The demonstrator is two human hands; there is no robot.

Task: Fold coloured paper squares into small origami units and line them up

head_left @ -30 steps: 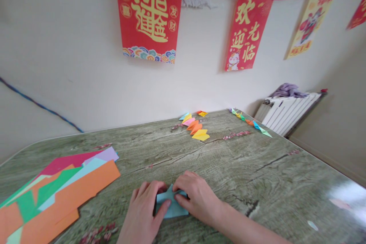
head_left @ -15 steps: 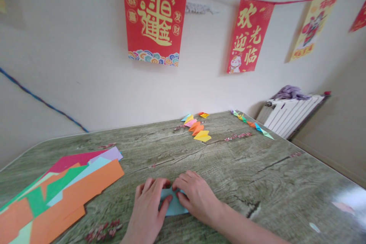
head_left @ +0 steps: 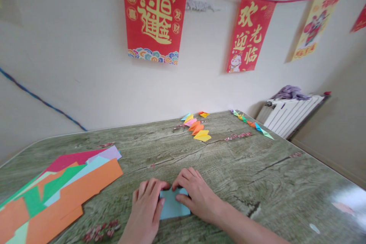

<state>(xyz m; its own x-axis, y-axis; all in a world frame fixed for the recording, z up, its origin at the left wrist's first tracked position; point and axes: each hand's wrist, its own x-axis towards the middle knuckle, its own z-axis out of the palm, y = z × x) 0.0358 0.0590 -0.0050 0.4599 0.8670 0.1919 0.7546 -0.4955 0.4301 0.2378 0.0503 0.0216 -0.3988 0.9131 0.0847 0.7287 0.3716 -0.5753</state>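
A small light blue piece of paper (head_left: 174, 205) lies on the table in front of me, between my two hands. My left hand (head_left: 148, 202) grips its left side, with the thumb on the paper and the index finger curled at the far edge. On the right side, my right hand (head_left: 197, 194) holds the same paper, thumb resting on top and bent fingers along the far edge. The fingertips at that edge are partly hidden.
Stacked coloured paper (head_left: 94, 177) covers the table's left side. Folded paper planes (head_left: 202, 135) stand in a row near the wall, and folded paper pieces (head_left: 251, 124) line the right edge. A radiator (head_left: 291, 116) stands beyond the table (head_left: 223, 167).
My thumbs have moved apart, the left one toward the paper's left edge. More of the light blue paper now shows between my hands.
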